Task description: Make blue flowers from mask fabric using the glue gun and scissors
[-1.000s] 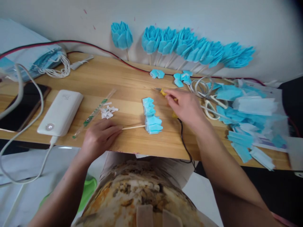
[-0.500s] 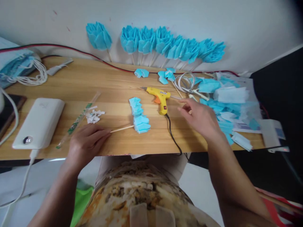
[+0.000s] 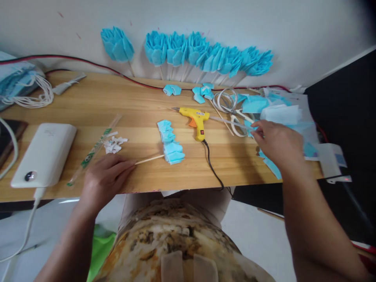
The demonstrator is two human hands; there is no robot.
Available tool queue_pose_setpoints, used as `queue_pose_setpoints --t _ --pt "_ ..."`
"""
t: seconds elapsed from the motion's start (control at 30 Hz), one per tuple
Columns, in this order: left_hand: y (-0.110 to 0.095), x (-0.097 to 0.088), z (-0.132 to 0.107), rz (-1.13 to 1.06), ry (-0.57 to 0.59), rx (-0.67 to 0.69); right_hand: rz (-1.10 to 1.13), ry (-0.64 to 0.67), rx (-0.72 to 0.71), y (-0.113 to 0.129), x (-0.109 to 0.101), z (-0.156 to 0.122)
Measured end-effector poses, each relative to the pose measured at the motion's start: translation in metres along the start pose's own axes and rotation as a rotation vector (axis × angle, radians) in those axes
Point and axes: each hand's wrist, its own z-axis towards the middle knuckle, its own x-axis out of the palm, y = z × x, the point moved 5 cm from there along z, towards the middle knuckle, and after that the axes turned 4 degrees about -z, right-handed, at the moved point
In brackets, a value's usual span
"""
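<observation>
Blue strip (image 3: 174, 152): light blue, thin and cloth-like, was seen bunched into uneven pleats with jagged, pointed edges; it was laid on the wooden table (image 3: 126, 98) just below the centre of the frame, its lower part spread wider than its upper part.
Stick (image 3: 149, 159): pale, thin and straight, was pointed at the strip's lower left edge and met it there; whether the two were joined could not be told.
Left hand (image 3: 107, 176): its fingers were closed around the stick's near end, at the lower left of centre.
Right hand (image 3: 277, 145): was held right of centre, thumb and fingertips brought together beside the scissors (image 3: 238, 124); whether anything was gripped could not be told.
Glue gun (image 3: 197, 119): yellow with an orange trigger, was left lying at centre, its nozzle turned left.
White scraps (image 3: 114, 144): were heaped left of centre, near the left hand.
Blue flowers (image 3: 155, 49): were lined up on thin stems against the wall, at the upper centre.
</observation>
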Motion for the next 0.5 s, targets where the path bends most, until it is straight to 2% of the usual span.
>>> queue_pose_setpoints --t 0.1,0.17,0.2,0.27,0.4,0.5 --pt "0.003 0.001 -0.002 -0.004 0.017 -0.029 0.032 0.136 -0.005 -0.006 -0.004 -0.017" --pt "0.005 0.002 -0.003 -0.01 0.036 -0.043 0.123 0.263 -0.076 -0.006 0.003 -0.024" --pt "0.005 0.003 -0.004 -0.013 0.043 -0.041 0.161 0.284 -0.114 -0.006 0.007 -0.025" --pt "0.005 0.002 -0.003 -0.021 0.033 -0.026 0.191 0.21 -0.138 -0.006 0.011 -0.02" --pt "0.004 0.001 -0.001 -0.029 0.026 -0.026 0.184 -0.087 -0.101 -0.004 0.016 0.009" --pt "0.003 0.0 -0.001 -0.016 0.018 -0.03 0.195 -0.14 -0.163 0.003 0.026 0.032"
